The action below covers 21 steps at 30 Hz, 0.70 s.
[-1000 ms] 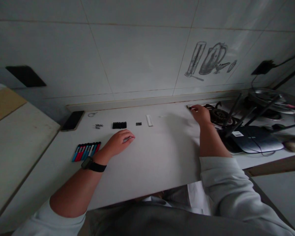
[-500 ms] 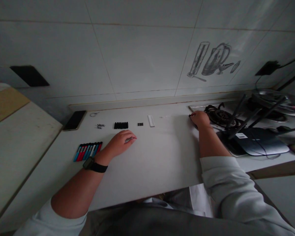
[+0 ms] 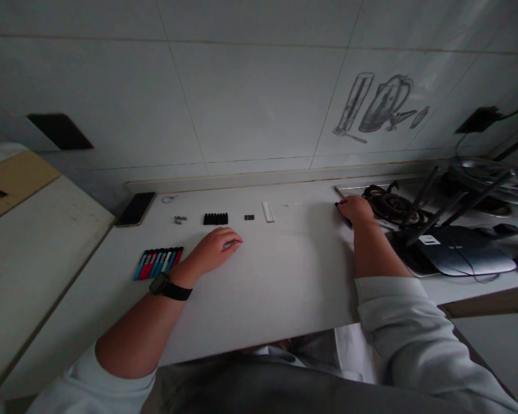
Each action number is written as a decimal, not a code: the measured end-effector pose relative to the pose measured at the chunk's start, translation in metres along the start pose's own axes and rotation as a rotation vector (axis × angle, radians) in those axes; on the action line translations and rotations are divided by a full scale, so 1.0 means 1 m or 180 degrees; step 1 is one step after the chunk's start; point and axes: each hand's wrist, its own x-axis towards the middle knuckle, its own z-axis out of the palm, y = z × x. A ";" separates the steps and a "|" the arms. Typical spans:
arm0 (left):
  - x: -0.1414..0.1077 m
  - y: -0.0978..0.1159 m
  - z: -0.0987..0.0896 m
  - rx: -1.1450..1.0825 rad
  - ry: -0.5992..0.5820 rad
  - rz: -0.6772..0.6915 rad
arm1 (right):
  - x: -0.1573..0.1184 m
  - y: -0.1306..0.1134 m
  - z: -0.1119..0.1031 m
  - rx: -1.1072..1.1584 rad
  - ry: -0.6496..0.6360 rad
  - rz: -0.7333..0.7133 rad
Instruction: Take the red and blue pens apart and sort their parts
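My left hand (image 3: 216, 250) rests on the table with its fingers curled and the thumb close to the fingertips; what they hold, if anything, is hidden. Beside its wrist lies a row of red, blue and white pen barrels (image 3: 157, 263) with dark ends. Just beyond the hand are a row of black cylindrical pieces (image 3: 216, 219), small dark pieces (image 3: 249, 217) and thin white rods (image 3: 268, 211). My right hand (image 3: 357, 210) is closed at the table's right side, its fingertips down at some small dark thing that it mostly covers.
Small metallic pieces (image 3: 180, 219), tiny whitish pieces (image 3: 293, 205) and a ring-like item (image 3: 169, 199) lie along the back. A phone (image 3: 136, 209) sits at the far left. To the right are a gas burner (image 3: 392, 204) and a black router (image 3: 466, 250) with raised antennas.
The whole view has shifted slightly, so everything appears a little farther right. Both hands stay in nearly the same places on the table.
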 end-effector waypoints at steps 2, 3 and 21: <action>0.000 0.000 0.000 0.0006 0.0017 -0.0013 | -0.002 -0.001 -0.004 0.0075 0.0102 0.0036; 0.000 0.000 0.000 0.0001 0.0028 -0.0022 | -0.004 -0.002 -0.007 0.0134 0.0211 0.0060; 0.002 0.011 -0.005 0.0023 -0.0037 -0.0234 | -0.149 -0.152 -0.025 0.1577 0.0661 -0.2894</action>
